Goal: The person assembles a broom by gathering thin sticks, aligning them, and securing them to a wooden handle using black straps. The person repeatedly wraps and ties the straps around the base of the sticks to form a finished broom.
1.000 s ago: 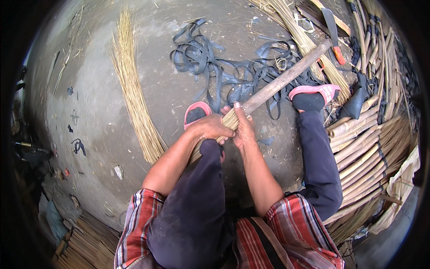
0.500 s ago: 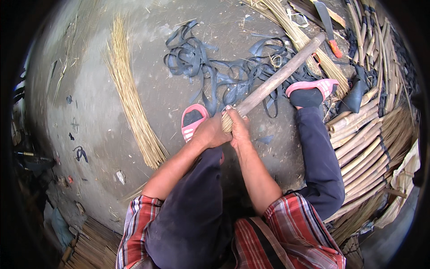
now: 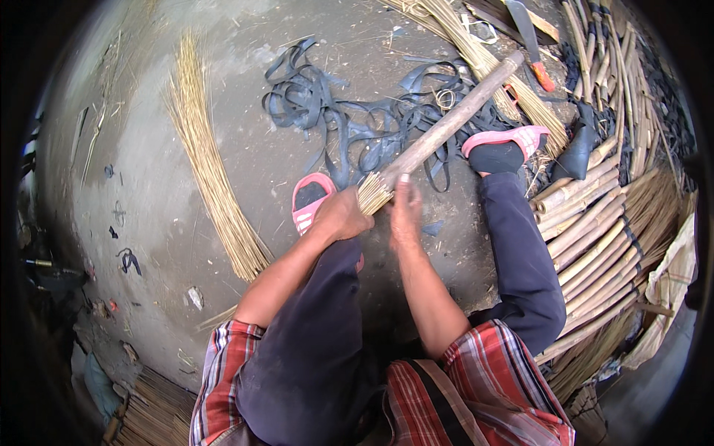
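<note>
A long wooden stick slants from the upper right down toward my hands. At its near end sits a small bunch of pale straw stalks. My left hand is closed around the straw bunch where it meets the stick. My right hand lies along the same joint from the right, fingers pointing up the stick and pressed on it. My knees in dark trousers rise below the hands, and my feet in pink sandals rest on the grey floor.
A long bundle of straw lies on the floor at left. Tangled dark rubber strips lie behind the stick. Stacked bamboo canes fill the right side. A knife with an orange handle lies at top right.
The stick's near end and both hands have shifted slightly right and up. My right hand has loosened from a grip over the joint to fingers stretched along the stick.
</note>
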A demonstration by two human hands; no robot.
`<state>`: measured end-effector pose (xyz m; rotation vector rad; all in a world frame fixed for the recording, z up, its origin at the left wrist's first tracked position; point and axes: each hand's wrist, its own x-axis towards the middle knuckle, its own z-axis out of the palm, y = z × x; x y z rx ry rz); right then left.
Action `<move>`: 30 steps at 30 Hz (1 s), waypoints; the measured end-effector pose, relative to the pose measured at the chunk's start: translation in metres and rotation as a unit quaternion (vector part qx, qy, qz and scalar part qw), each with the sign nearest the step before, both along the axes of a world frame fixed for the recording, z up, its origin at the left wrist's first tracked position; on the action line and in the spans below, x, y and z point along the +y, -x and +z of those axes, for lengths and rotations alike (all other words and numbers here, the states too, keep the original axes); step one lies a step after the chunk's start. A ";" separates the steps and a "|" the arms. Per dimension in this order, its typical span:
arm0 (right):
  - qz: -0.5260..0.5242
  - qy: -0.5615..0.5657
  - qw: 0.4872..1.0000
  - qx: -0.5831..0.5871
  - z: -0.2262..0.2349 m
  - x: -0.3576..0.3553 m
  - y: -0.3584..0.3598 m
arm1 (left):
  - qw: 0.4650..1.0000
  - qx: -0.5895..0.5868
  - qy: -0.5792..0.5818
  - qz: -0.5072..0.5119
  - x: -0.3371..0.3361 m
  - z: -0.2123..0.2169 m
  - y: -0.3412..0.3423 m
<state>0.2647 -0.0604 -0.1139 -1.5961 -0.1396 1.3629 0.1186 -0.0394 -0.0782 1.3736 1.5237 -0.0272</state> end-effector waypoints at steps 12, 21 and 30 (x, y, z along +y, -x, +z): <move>0.233 -0.189 0.875 -0.380 0.017 -0.017 0.002 | 0.996 -0.085 -0.013 0.002 0.004 -0.007 0.004; 0.281 -0.193 0.829 -0.443 0.028 0.002 -0.002 | 0.999 -0.037 0.004 0.014 0.000 -0.010 0.004; 0.341 -0.176 0.731 -0.565 0.042 0.015 -0.001 | 1.000 -0.022 -0.019 0.004 -0.005 -0.017 0.003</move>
